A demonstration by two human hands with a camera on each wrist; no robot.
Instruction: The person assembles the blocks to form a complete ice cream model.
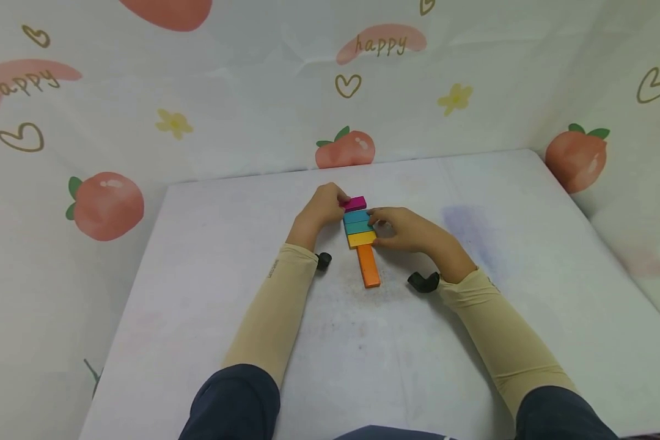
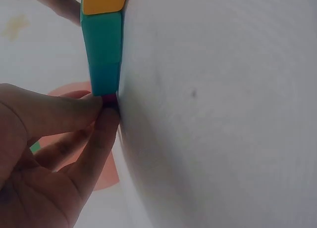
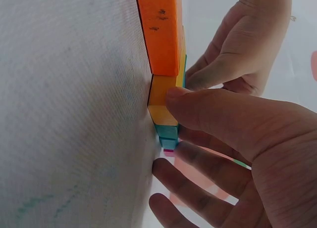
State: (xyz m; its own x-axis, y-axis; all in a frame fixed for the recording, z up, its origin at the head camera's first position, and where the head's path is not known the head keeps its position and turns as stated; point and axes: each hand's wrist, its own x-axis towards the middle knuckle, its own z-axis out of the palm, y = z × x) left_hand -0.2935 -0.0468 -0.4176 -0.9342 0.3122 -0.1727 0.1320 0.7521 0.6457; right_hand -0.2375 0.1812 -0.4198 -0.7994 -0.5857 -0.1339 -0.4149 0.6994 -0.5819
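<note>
Head view: flat, smooth rectangular blocks lie side by side on the matte white table (image 1: pixel 209 287); the left hand (image 1: pixel 323 211) pinches the magenta block (image 1: pixel 356 203); the right hand (image 1: pixel 404 229), fingers curled, presses the yellow block (image 1: pixel 361 238); the orange block (image 1: pixel 368 265) juts lengthwise towards the person.

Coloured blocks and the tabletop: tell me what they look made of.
The orange block looks like painted wood or hard plastic, which one is unclear: matte even colour, sharp square edges, small dark scuffs. The yellow block and teal block share that flat finish. The table seems covered in white woven cloth: a fine weave texture and faint stains show.
</note>
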